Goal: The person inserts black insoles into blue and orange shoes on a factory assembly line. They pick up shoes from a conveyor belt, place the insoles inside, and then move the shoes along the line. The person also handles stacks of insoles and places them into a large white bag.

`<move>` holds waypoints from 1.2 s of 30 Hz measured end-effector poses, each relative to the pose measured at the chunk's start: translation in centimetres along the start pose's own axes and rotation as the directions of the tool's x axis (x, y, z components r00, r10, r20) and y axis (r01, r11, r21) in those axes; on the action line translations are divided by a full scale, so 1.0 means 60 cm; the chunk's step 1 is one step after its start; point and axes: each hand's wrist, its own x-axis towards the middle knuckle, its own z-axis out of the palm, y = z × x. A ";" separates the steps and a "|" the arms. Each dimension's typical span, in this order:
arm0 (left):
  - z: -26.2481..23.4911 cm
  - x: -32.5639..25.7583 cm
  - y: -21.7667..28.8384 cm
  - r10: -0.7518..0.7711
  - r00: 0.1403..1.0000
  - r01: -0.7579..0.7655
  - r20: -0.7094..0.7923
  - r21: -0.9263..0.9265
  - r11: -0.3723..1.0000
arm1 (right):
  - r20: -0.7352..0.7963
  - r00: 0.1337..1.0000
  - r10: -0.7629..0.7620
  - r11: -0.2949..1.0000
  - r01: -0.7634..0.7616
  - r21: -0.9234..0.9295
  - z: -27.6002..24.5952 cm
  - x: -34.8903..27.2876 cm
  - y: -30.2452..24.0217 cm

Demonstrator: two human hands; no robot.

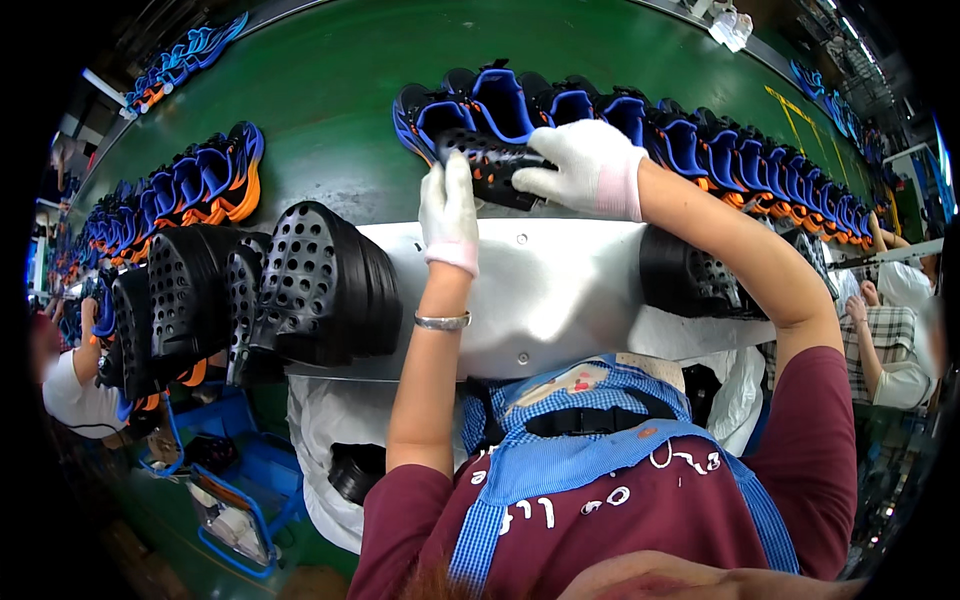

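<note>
Black perforated sole (490, 160): we hold it studded side up, tilted, at the green belt's near edge, just against the row of blue-and-black shoes, orange showing through its holes.

Green conveyor belt (330, 90); stacked black perforated soles (300, 285) on metal shelf (560, 290); blue crate (245, 470) below.

White bag (330, 440): 7 o'clock, below the steel shelf, holding black soles.
Yellow floor marking (790, 110): 2 o'clock, thin angular lines on green.
</note>
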 end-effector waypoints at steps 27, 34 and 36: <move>0.003 0.177 0.000 -0.552 0.830 0.062 0.081 0.970 0.237 | 0.111 0.994 0.024 0.939 0.015 -0.344 0.144 0.355 -0.014; 0.010 0.180 0.009 -0.612 0.785 0.075 0.090 0.969 0.237 | 0.042 0.999 0.023 0.974 -0.013 -0.226 0.132 0.336 -0.007; -0.012 0.190 -0.022 -0.562 0.819 0.062 0.117 0.956 0.288 | 0.115 0.993 -0.010 0.990 0.026 -0.140 0.118 0.322 -0.003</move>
